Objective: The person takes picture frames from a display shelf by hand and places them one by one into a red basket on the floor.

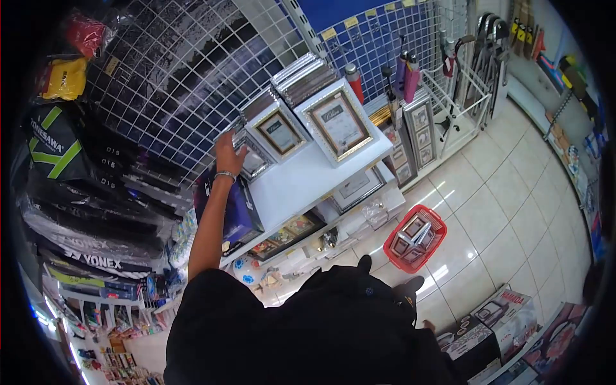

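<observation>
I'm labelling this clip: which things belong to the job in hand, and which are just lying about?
Apparently part of the job:
left hand, at the small silver picture frame
larger silver-and-gold picture frames
red plastic basket holding more frames

Apparently just lying about:
dark purple box
yellow plastic-wrapped packet
black YONEX-printed packs

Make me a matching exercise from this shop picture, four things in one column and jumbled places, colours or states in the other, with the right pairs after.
1. Left hand
2. Basket
3. Box near the left hand
4. Shelf under the picture frames

A. White
B. At the picture frames, bracelet on the wrist
C. Purple
D. On the tiled floor

Pairs: 1-B, 2-D, 3-C, 4-A.
</observation>
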`<state>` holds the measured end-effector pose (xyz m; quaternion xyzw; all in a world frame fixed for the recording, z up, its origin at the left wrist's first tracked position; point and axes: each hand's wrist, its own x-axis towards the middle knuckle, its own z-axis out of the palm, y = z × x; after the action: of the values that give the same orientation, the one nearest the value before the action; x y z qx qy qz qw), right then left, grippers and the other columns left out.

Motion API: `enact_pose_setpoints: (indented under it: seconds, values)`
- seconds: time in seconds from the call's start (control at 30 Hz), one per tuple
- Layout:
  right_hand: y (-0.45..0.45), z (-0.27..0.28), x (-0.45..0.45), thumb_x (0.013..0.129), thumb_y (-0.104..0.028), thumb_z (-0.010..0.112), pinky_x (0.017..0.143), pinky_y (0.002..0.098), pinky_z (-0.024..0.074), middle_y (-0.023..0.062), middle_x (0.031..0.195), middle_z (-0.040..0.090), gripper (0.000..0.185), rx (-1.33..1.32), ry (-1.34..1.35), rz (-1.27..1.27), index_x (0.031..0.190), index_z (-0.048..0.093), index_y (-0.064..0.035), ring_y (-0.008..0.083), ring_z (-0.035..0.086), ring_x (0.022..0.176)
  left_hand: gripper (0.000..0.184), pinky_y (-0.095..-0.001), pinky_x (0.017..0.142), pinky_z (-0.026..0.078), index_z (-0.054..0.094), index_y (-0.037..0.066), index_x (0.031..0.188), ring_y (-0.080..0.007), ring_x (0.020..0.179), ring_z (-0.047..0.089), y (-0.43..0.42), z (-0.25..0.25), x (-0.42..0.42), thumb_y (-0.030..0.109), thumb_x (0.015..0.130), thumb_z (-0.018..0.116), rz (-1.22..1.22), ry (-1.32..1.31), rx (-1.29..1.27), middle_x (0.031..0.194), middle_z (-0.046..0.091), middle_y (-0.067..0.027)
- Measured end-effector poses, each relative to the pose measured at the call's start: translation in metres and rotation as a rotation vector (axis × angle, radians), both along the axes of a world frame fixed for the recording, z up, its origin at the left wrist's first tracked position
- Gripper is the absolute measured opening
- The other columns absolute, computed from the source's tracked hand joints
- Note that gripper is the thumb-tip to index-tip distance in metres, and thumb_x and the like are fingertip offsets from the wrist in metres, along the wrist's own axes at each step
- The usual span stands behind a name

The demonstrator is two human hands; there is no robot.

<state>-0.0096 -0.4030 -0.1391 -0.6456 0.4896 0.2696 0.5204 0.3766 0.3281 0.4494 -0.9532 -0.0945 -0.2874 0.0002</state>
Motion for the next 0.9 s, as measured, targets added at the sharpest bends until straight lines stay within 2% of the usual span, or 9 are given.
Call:
enact_pose_setpoints:
  seconds: [0.23,0.43,0.53,0.6,0.67,0.7,0.77,0.8,0.9]
  values:
    - [0.04,0.038,-0.035,0.072,-0.019,0.06,0.048,0.0359,0.0354,0.0033,0.056,0.043,0.018,0.013,0.144,-0.163,0.066,0.055,-0.0028,0.0169,0.041,0.051,0.08,-0.0422,0.102,0.03,0.033,0.001,0.132,-0.038,0.122,0.029,-0.007,-0.026,0.033,0.017,0.066,0.075,-0.056,0.112,0.036,0.132,0.033,-0.0214]
    - [0.026,0.017,-0.067,0.07,-0.023,0.065,0.044,0.0349,0.0347,0.0038,0.055,0.042,0.026,-0.066,0.192,-0.169,0.065,0.057,0.0005,0.0166,0.039,0.047,0.071,-0.0438,0.1,0.031,0.04,0.001,0.123,-0.0391,0.119,0.032,-0.027,-0.025,0.03,0.014,0.064,0.077,-0.007,-0.012,-0.037,0.13,0.032,-0.0201]
    - [0.018,-0.024,-0.096,0.078,-0.023,0.06,0.062,0.0376,0.0456,0.0159,0.081,0.063,0.03,-0.199,-0.157,-0.142,0.09,0.062,0.0046,0.025,0.058,0.07,0.06,-0.0455,0.096,0.033,0.046,0.002,0.112,-0.0362,0.11,0.04,-0.015,-0.033,0.039,0.014,0.063,0.077,-0.055,-0.091,-0.023,0.115,0.044,-0.0189]
    - [0.008,0.001,-0.069,0.08,-0.018,0.055,0.063,0.0398,0.0435,0.0158,0.075,0.056,0.022,-0.326,-0.239,0.261,0.09,0.06,0.0016,0.0269,0.054,0.069,0.056,-0.0475,0.091,0.034,0.047,0.0,0.109,-0.0356,0.113,0.042,0.049,-0.086,0.058,0.022,0.066,0.076,-0.286,-0.212,0.059,0.116,0.047,-0.0208]
    - [0.022,0.08,-0.09,0.083,-0.012,0.05,0.064,0.0421,0.0414,0.0156,0.069,0.05,0.015,-0.485,-0.502,0.351,0.09,0.058,-0.0013,0.0287,0.05,0.068,0.053,-0.0457,0.072,0.045,0.048,0.001,0.105,-0.0341,0.084,0.06,-0.011,-0.04,0.032,0.032,0.07,0.074,0.001,0.112,-0.198,0.095,0.06,-0.0207]
    - [-0.001,0.046,-0.086,0.082,-0.023,0.055,0.07,0.0441,0.0408,0.0173,0.079,0.054,0.024,-0.398,-0.075,0.433,0.09,0.058,-0.0004,0.0301,0.05,0.074,0.048,-0.0439,0.061,0.047,0.05,0.004,0.101,-0.0335,0.067,0.06,0.006,-0.056,0.034,0.033,0.071,0.074,-0.165,-0.056,-0.177,0.079,0.063,-0.0164]
    - [-0.006,0.026,-0.074,0.077,-0.029,0.055,0.083,0.0423,0.0407,0.0179,0.099,0.06,0.032,-0.476,0.23,0.296,0.096,0.064,-0.0039,0.0313,0.055,0.093,0.048,-0.0392,0.058,0.047,0.05,0.004,0.098,-0.0297,0.064,0.059,-0.013,-0.052,0.021,0.033,0.07,0.076,-0.042,-0.043,-0.092,0.075,0.062,-0.0142]
    - [-0.001,0.078,-0.065,0.076,-0.028,0.055,0.085,0.0392,0.0417,0.0199,0.1,0.061,0.03,-0.327,0.03,0.278,0.092,0.065,-0.0052,0.0301,0.055,0.097,0.049,-0.0372,0.057,0.047,0.05,0.004,0.098,-0.0281,0.064,0.059,-0.014,-0.047,0.017,0.033,0.069,0.077,-0.012,-0.062,-0.095,0.076,0.062,-0.0139]
    - [-0.012,0.087,-0.075,0.077,-0.024,0.054,0.084,0.042,0.0416,0.0192,0.097,0.062,0.026,-0.345,0.032,0.386,0.091,0.065,-0.0049,0.0305,0.056,0.097,0.047,-0.0336,0.058,0.047,0.051,0.003,0.095,-0.0245,0.066,0.058,-0.022,-0.035,-0.004,0.03,0.068,0.079,-0.023,-0.184,-0.069,0.082,0.061,-0.0139]
